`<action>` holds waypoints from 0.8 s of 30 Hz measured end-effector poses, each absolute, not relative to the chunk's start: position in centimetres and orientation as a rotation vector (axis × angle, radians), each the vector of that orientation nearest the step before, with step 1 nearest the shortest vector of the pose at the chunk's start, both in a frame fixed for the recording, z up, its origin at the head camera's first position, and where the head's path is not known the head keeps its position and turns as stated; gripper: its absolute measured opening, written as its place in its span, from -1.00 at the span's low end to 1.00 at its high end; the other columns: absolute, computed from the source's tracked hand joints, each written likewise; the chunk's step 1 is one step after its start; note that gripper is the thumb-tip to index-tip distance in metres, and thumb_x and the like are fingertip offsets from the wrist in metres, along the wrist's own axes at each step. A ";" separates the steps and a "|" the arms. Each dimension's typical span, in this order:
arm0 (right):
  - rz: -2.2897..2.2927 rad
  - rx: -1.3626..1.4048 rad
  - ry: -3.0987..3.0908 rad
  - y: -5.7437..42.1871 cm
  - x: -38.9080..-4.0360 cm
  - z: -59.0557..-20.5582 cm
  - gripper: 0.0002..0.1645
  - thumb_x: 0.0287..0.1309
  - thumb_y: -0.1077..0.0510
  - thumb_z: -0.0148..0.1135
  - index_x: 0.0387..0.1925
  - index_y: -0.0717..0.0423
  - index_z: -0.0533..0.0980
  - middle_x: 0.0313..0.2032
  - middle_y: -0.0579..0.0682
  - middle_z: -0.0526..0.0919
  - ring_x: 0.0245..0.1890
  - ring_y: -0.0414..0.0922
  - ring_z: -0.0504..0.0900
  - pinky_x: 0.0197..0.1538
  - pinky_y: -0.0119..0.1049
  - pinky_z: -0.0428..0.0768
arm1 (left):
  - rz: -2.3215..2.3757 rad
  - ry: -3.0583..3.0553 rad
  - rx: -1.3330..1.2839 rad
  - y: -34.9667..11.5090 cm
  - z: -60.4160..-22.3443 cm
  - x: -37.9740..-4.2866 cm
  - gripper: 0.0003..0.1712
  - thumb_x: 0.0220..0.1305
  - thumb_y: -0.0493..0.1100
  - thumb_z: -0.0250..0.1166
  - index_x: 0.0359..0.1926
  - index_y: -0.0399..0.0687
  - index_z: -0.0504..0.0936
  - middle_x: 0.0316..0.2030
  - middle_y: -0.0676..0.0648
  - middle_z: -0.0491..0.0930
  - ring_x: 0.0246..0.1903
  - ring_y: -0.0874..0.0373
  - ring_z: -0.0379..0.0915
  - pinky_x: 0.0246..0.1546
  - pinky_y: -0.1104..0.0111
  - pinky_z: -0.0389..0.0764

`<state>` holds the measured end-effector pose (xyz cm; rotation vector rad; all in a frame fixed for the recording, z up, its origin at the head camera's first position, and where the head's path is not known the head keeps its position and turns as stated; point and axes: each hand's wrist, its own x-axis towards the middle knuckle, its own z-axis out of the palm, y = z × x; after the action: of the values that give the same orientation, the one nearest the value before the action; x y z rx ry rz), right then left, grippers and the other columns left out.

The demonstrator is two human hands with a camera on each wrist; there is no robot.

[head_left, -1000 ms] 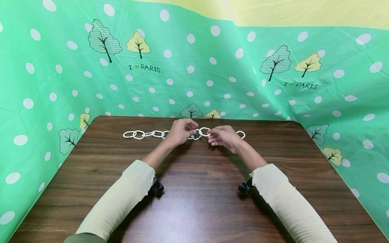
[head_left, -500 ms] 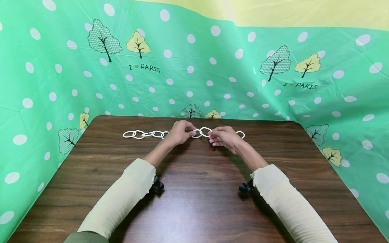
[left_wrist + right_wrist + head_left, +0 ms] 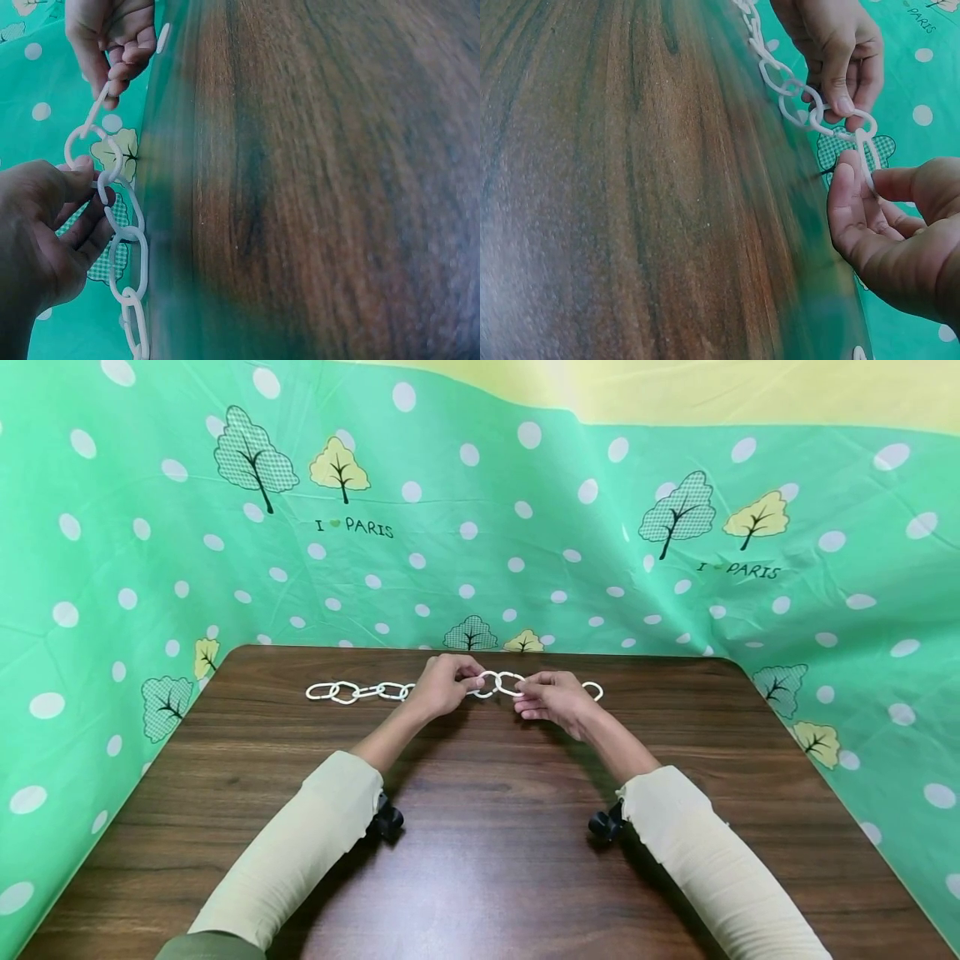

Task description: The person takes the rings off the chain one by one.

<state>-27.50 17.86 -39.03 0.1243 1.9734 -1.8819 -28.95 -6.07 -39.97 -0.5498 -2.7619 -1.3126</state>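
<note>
A careless tug might have slipped the white chain's end link (image 3: 95, 110), near the worktop's (image 3: 480, 868) far edge, from the narrow, pinching grip of the right hand (image 3: 552, 700), since the left hand (image 3: 444, 685) pinched its neighbouring link (image 3: 118, 154).

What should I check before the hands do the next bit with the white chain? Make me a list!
1. Left hand steadying the chain: ok, it pinches the next link, the one just before the end link.
2. Right hand holding the end link: ok, pinched.
3. End link hooked through the next link: ok, the wrist views show them looped together.
4. Spare link past the right hand joined on: not ok, it lies apart from the chain.
5. Any gap in the end link closed: cannot tell, fingers cover part of it.
</note>
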 end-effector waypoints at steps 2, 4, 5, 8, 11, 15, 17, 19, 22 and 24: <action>-1.879 0.120 1.985 17.9 -27.5 -39.0 -0.75 0.70 0.28 0.19 0.21 0.38 0.51 -0.28 0.00 0.83 -0.40 -0.25 0.80 -0.20 -0.42 0.81 | -1.324 -2.756 -0.547 -6.1 -39.9 -28.9 -0.80 0.55 -0.25 0.46 0.08 -0.24 0.86 -0.06 -0.16 0.91 0.05 -0.05 0.82 0.28 0.07 0.71; -1.873 0.117 2.003 17.9 -27.4 -39.1 -0.74 0.70 0.29 0.18 0.23 0.39 0.49 -0.30 -0.01 0.82 -0.41 -0.26 0.79 -0.21 -0.43 0.80 | -1.332 -2.753 -0.545 -6.1 -39.8 -28.9 -0.80 0.54 -0.26 0.47 0.08 -0.24 0.86 -0.06 -0.16 0.91 0.05 -0.05 0.82 0.28 0.07 0.71; -1.870 0.112 2.010 17.9 -27.4 -39.1 -0.73 0.70 0.29 0.19 0.24 0.38 0.48 -0.31 -0.01 0.81 -0.41 -0.26 0.78 -0.21 -0.43 0.80 | -1.335 -2.752 -0.544 -6.1 -39.8 -28.9 -0.80 0.54 -0.26 0.47 0.07 -0.24 0.86 -0.06 -0.16 0.91 0.04 -0.05 0.82 0.28 0.07 0.71; -1.855 0.090 2.031 17.9 -27.4 -39.3 -0.61 0.69 0.30 0.19 0.36 0.43 0.42 -0.33 -0.01 0.80 -0.40 -0.26 0.77 -0.22 -0.43 0.79 | -1.347 -2.749 -0.541 -6.1 -39.7 -28.9 -0.81 0.53 -0.26 0.48 0.06 -0.24 0.86 -0.07 -0.17 0.91 0.02 -0.05 0.82 0.26 0.08 0.72; -1.835 0.067 2.047 17.9 -27.5 -39.7 -0.51 0.68 0.29 0.21 0.45 0.44 0.38 -0.35 -0.02 0.80 -0.40 -0.27 0.77 -0.23 -0.43 0.79 | -1.345 -2.753 -0.533 -6.1 -39.8 -28.9 -0.81 0.53 -0.24 0.49 0.05 -0.23 0.86 -0.07 -0.16 0.91 0.01 -0.03 0.82 0.23 0.10 0.72; -1.811 0.043 2.062 17.6 -27.6 -39.9 -0.50 0.67 0.29 0.22 0.46 0.42 0.41 -0.34 -0.01 0.81 -0.41 -0.26 0.77 -0.23 -0.42 0.79 | -1.335 -2.753 -0.516 -6.2 -39.8 -29.1 -0.82 0.53 -0.24 0.48 0.05 -0.22 0.87 -0.07 -0.16 0.91 0.01 -0.02 0.82 0.20 0.11 0.72; -1.800 0.032 2.064 17.5 -27.7 -40.0 -0.51 0.67 0.29 0.23 0.46 0.42 0.44 -0.34 0.00 0.80 -0.42 -0.25 0.77 -0.24 -0.40 0.79 | -1.330 -2.750 -0.509 -6.1 -39.7 -29.1 -0.83 0.53 -0.24 0.49 0.04 -0.20 0.87 -0.07 -0.15 0.92 0.01 -0.02 0.82 0.21 0.11 0.72; -1.785 0.023 2.064 17.3 -27.7 -40.0 -0.51 0.67 0.29 0.23 0.45 0.42 0.46 -0.35 0.00 0.79 -0.42 -0.24 0.76 -0.24 -0.40 0.79 | -1.327 -2.750 -0.502 -6.1 -39.7 -29.1 -0.83 0.53 -0.24 0.49 0.04 -0.19 0.87 -0.07 -0.15 0.92 0.03 -0.03 0.82 0.23 0.10 0.71; -1.772 0.014 2.066 17.2 -27.6 -40.0 -0.53 0.67 0.29 0.24 0.44 0.41 0.49 -0.37 -0.02 0.77 -0.42 -0.24 0.76 -0.25 -0.40 0.78 | -1.330 -2.754 -0.499 -6.1 -39.8 -29.1 -0.83 0.52 -0.22 0.50 0.04 -0.18 0.88 -0.07 -0.15 0.92 0.04 -0.04 0.82 0.24 0.09 0.71; -1.766 0.006 2.068 17.1 -27.6 -40.1 -0.53 0.67 0.29 0.24 0.44 0.41 0.50 -0.37 -0.04 0.76 -0.42 -0.24 0.75 -0.25 -0.40 0.78 | -1.334 -2.755 -0.498 -6.1 -39.7 -29.1 -0.82 0.52 -0.22 0.50 0.03 -0.18 0.88 -0.07 -0.15 0.92 0.04 -0.04 0.83 0.24 0.09 0.71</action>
<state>-27.64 17.08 -40.06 0.0057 2.0685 -1.7663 -29.09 -6.06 -39.72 -0.4979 -2.7553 -1.3337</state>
